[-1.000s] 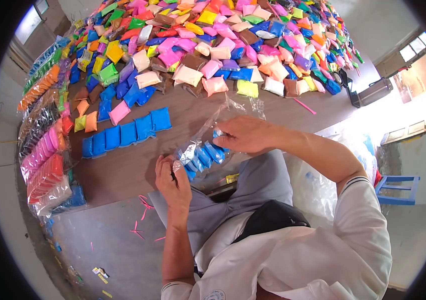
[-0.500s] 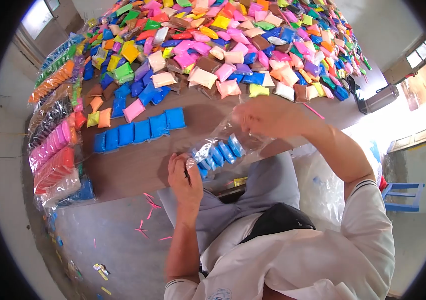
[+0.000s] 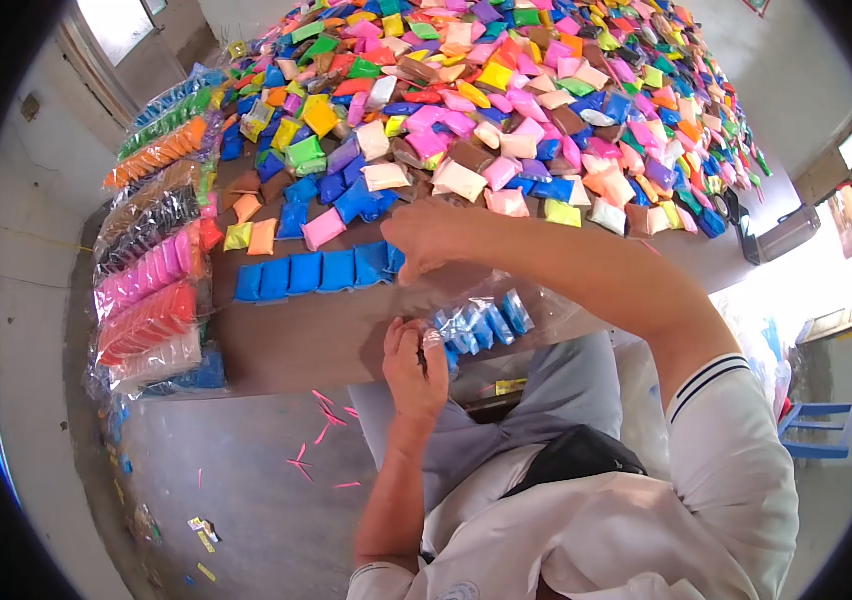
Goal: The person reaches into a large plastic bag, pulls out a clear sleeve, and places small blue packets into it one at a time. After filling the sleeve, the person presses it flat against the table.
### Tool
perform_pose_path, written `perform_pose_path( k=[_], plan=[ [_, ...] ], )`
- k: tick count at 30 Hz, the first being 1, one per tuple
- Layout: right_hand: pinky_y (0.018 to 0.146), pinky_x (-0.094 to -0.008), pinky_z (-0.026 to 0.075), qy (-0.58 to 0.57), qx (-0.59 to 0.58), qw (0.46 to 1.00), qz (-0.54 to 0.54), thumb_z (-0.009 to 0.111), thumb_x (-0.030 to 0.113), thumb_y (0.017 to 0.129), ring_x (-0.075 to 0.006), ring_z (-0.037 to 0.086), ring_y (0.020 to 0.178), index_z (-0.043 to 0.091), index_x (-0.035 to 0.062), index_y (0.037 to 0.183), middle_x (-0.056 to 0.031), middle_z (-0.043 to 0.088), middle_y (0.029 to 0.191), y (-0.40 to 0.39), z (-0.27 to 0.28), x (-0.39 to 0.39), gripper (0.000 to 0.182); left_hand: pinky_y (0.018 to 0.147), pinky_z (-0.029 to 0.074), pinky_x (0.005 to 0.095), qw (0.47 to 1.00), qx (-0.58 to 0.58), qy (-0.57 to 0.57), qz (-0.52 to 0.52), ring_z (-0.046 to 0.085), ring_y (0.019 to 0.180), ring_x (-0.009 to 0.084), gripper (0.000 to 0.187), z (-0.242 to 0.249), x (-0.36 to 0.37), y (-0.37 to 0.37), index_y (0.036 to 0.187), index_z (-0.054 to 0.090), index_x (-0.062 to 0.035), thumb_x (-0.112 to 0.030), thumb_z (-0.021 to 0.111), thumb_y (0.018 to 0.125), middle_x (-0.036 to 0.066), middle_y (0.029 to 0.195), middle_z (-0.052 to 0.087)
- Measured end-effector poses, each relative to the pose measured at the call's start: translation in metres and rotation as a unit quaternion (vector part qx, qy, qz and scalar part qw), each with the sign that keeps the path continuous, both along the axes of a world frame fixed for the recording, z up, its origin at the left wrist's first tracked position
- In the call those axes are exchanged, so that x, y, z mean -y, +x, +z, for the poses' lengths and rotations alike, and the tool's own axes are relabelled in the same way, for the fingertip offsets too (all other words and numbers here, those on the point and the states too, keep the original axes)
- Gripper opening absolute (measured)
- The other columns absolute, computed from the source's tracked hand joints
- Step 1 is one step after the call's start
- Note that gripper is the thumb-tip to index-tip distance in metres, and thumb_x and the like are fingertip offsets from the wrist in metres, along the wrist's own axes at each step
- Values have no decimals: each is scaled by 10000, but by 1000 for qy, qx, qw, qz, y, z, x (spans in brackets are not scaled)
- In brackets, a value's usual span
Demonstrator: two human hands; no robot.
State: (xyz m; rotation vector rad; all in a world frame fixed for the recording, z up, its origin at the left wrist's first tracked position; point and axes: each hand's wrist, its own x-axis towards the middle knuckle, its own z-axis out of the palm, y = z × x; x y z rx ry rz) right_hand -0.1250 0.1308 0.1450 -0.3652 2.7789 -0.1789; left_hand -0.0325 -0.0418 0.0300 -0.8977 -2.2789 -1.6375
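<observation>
My left hand (image 3: 414,368) is closed on the near left end of a clear plastic bag (image 3: 544,305). Inside the bag, several small blue packets (image 3: 486,325) stand in a slanted stack. Beyond it, a row of flat blue packets (image 3: 306,272) lies side by side on the brown table (image 3: 296,335). My right hand (image 3: 424,240) is at the right end of this row, thumb and fingers around the last packet, which is partly hidden under them.
A large heap of colourful packets (image 3: 496,120) covers the far side of the table. Bagged stacks sorted by colour, including red packets (image 3: 151,325), line the left edge. Pink strips (image 3: 326,412) lie on the floor. A blue stool (image 3: 821,430) stands at the right.
My right hand has left the bag's opening and moved left to the end of the blue row. My left hand still holds the bag. The view has shifted slightly.
</observation>
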Motion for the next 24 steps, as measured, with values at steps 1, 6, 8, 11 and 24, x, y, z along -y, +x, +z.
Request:
perform_pose_path(
  k=[1,6,8,11,24],
  plan=[
    [793,-466,514,3,-31,999,10,743,323,692,-382,649,882,659,-32,930,-222,654,881,-3,-12,-1,436,1007,421,501,1000,-1,-2,-7,588,891,408,139,0,1,-1,858,583,34,-101,553,869,203,899,632],
    [821,-489,501,53,45,998,4,727,303,663,-377,635,946,639,-39,970,-247,652,946,-10,-21,-7,468,1011,416,498,1000,-6,6,-7,591,900,399,138,0,1,-1,872,592,36,-99,569,859,198,911,636],
    [829,-485,498,20,46,999,-17,705,290,674,-385,630,951,633,-39,947,-244,650,961,-11,-9,-12,433,1013,415,497,1000,-3,10,-9,592,902,398,141,-1,1,-1,877,595,39,-98,575,855,197,916,637],
    [835,-480,495,-43,-10,999,-9,688,287,686,-398,625,953,623,-39,928,-240,646,988,-16,-7,-12,410,1017,414,496,1000,-1,10,-8,592,905,398,144,-1,1,-1,882,598,45,-93,579,847,197,924,638],
    [850,-466,498,-31,-38,997,59,752,334,715,-395,617,1016,566,-15,1122,-217,620,1084,-28,-13,28,568,1026,413,493,1000,-3,1,11,590,915,398,115,-1,0,0,873,596,39,-66,590,826,189,929,638]
  ],
)
